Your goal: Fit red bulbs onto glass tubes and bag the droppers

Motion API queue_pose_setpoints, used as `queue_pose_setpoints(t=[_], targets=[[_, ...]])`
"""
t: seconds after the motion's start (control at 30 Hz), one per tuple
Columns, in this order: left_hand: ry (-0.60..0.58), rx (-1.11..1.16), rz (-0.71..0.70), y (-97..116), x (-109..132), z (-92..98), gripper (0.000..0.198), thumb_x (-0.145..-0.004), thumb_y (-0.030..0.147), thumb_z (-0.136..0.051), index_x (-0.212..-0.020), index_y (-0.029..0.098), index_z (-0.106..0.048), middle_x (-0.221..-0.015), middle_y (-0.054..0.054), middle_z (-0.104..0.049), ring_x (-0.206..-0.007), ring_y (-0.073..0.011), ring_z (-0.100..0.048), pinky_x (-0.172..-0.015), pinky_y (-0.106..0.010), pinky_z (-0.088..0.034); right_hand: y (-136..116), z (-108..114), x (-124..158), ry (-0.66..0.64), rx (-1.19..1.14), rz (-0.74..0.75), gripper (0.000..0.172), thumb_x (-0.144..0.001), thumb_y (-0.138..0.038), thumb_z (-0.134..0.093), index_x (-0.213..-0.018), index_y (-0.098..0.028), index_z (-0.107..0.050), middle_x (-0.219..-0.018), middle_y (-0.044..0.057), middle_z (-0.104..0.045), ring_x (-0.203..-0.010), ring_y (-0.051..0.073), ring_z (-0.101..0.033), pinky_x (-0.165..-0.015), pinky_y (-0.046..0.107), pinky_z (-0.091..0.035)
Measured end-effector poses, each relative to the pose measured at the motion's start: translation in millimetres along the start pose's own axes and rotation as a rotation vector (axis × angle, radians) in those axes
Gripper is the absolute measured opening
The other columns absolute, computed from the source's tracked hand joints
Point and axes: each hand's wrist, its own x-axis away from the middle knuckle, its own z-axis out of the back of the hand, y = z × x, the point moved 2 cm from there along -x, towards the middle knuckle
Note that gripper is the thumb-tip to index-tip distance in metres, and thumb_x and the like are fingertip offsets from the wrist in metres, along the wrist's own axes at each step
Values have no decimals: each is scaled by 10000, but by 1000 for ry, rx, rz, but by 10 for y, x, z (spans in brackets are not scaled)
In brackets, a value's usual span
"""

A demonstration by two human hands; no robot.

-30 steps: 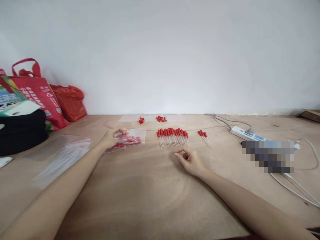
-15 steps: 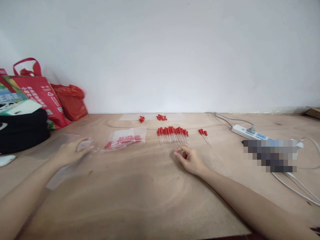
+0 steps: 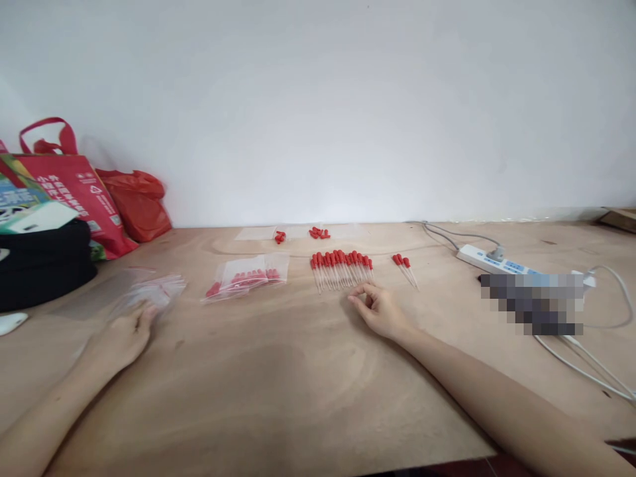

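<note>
At the left, my left hand (image 3: 126, 331) is closed on clear zip bags (image 3: 156, 290), its fingers at their near side. My right hand (image 3: 380, 311) rests on the table, loosely curled, with nothing visible in it and a gap between thumb and fingers. Just beyond it lies a row of droppers (image 3: 338, 268) with red bulbs and thin clear tubes, pointing toward me. Several more droppers (image 3: 405, 264) lie apart to the right. Between my hands, filled zip bags (image 3: 248, 275) with red-bulbed pieces inside lie overlapping.
Loose red bulbs (image 3: 318, 232) lie on clear plastic near the wall, with another small cluster (image 3: 280, 236) beside them. A power strip (image 3: 497, 262) with cables stands right. At left are a red shopping bag (image 3: 89, 192), a red plastic bag (image 3: 136, 202) and a black item (image 3: 44, 265).
My left hand has drawn back toward me and is now closed on the zip bags; earlier it was higher and blurred, with plastic at its fingers. My right hand has stayed about where it was.
</note>
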Motion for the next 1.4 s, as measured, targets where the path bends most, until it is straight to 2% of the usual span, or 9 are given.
queue_pose_setpoints(t=[0.17, 0.37, 0.53, 0.63, 0.8, 0.93, 1.07, 1.23, 1.4], targets=[[86, 110, -303, 624, 201, 238, 532, -799, 422, -200, -1093, 134, -537, -1176, -44, -544, -1189, -201, -388, -1026, -345, -263, 354, 347, -174, 261, 517, -183, 183, -766, -283, -439, -827, -193, -586, -915, 83, -572, -867, 221, -516, -707, 320, -396], [-197, 275, -869, 1784, 768, 128, 458, -873, 358, -229, -1182, 146, -491, -1283, -67, -429, -1210, -197, -355, -1027, -368, -281, 862, 685, -254, 241, 671, -590, 361, -760, -386, -439, -1018, -160, -552, -998, 141, -560, -977, 274, -498, -739, 366, -395], [-402, 241, -1052, 2329, 1091, -29, 468, -888, 368, -266, -1239, 97, -419, -1315, -119, -372, -1242, -239, -286, -1028, -439, -247, 1057, 735, -276, 222, 560, -729, 448, -758, -466, -423, -1054, -149, -534, -985, 130, -597, -935, 256, -548, -732, 343, -408], [-492, 270, -1050, 2369, 1123, -49, 563, -864, 460, -302, -1287, 91, -342, -1353, -137, -297, -1262, -257, -229, -1028, -440, -242, 1086, 714, -308, 208, 484, -688, 405, -750, -436, -449, -1024, -156, -550, -953, 113, -624, -904, 240, -567, -703, 311, -415], [-508, 327, -1000, 2166, 1013, -58, 520, -869, 459, -298, -1315, 191, -292, -1384, -77, -263, -1283, -229, -178, -1037, -452, -202, 1049, 605, -360, 154, 431, -619, 322, -729, -365, -490, -982, -183, -571, -911, 73, -649, -848, 191, -590, -677, 259, -417], [-517, 361, -966, 2061, 954, -92, 479, -867, 439, -327, -1300, 234, -319, -1374, -54, -293, -1277, -232, -203, -1035, -470, -191, 1001, 554, -368, 146, 430, -630, 405, -684, -345, -526, -1043, -161, -544, -927, 83, -648, -861, 211, -588, -669, 267, -422], [-513, 373, -968, 2070, 962, -106, 487, -852, 443, -363, -1291, 235, -339, -1373, -60, -296, -1272, -243, -216, -1032, -477, -189, 993, 621, -365, 105, 468, -700, 462, -690, -296, -505, -1102, -89, -514, -921, 143, -640, -847, 228, -594, -657, 276, -428], [-491, 351, -973, 2088, 974, -124, 507, -840, 470, -368, -1291, 241, -339, -1381, -62, -276, -1274, -244, -208, -1031, -480, -184, 935, 760, -364, 19, 468, -710, 359, -661, -242, -541, -971, -72, -604, -767, 165, -649, -767, 243, -609, -596, 268, -427], [-492, 326, -958, 2113, 975, -130, 507, -846, 480, -345, -1293, 241, -336, -1387, -58, -261, -1279, -238, -194, -1034, -478, -173, 818, 821, -314, -88, 399, -690, 365, -602, -192, -585, -949, -86, -622, -862, 156, -646, -757, 225, -605, -553, 239, -422]])
